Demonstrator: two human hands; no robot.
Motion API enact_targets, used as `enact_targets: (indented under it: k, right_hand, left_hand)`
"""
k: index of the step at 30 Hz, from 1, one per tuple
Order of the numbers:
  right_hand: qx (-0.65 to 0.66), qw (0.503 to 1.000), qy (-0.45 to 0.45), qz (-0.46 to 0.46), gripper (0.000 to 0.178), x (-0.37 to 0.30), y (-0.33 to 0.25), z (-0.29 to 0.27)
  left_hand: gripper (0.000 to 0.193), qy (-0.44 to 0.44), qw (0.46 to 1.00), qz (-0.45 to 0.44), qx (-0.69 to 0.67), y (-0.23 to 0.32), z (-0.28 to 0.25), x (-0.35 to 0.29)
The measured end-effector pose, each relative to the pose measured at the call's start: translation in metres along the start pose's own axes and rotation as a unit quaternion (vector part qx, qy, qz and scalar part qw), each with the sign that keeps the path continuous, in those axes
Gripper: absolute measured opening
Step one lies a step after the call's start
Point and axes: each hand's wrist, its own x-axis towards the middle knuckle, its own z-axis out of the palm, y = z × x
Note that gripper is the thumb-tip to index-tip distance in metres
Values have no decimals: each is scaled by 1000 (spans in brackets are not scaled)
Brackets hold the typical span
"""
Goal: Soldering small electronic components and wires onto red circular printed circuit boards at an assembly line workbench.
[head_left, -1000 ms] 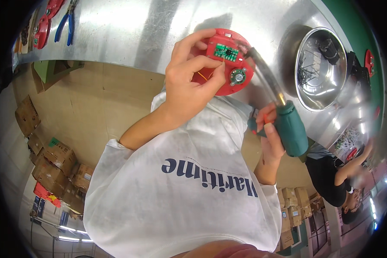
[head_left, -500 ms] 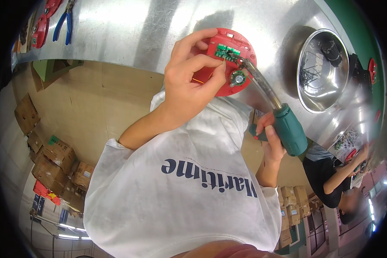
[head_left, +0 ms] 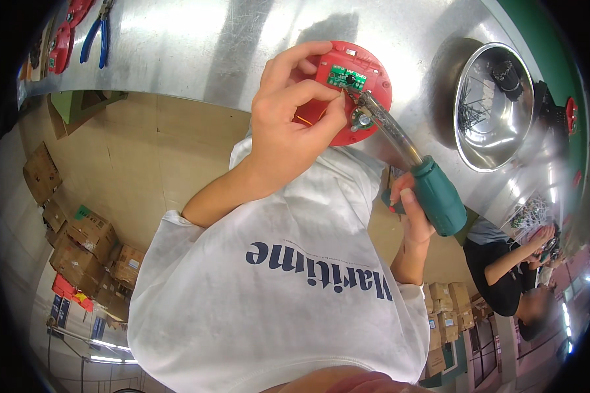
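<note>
A round red plastic housing (head_left: pixel 378 73) rests at the near edge of the metal table, carrying a small green circuit board (head_left: pixel 337 73) and a round part with a metal shaft (head_left: pixel 364 120). My left hand (head_left: pixel 282 124) is closed, thumb and forefinger pinching a thin wire (head_left: pixel 304 120) at the board's lower edge, while its other fingers touch the housing's left rim. My right hand (head_left: pixel 413 213) grips a green-handled soldering gun (head_left: pixel 441 196) from below. Its metal barrel slants up and left, with the tip at the board close to my left fingertips. Exact contact there is too small to tell.
A steel bowl (head_left: pixel 526 118) with dark wires stands at the right on the metal table (head_left: pixel 177 46). Blue-handled pliers (head_left: pixel 103 39) and red housings (head_left: pixel 60 49) lie at the far left. A co-worker (head_left: pixel 498 275) sits at the right; cardboard boxes (head_left: pixel 78 262) are stacked lower left.
The soldering gun's tip has shifted a little left along the board, closer to my left fingertips. My left hand stays nearly still. The co-worker's arm has moved slightly.
</note>
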Motion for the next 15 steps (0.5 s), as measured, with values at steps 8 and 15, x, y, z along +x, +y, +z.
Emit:
enact_targets:
  k: [8, 15]
  right_hand:
    - [-4, 1000, 4, 19, 31, -1, -1, 3]
    - [37, 998, -5, 54, 33, 1, -8, 5]
  left_hand:
    - [8, 2, 1000, -11, -3, -1, 0, 0]
    - [7, -11, 1000, 3, 5, 1, -2, 0]
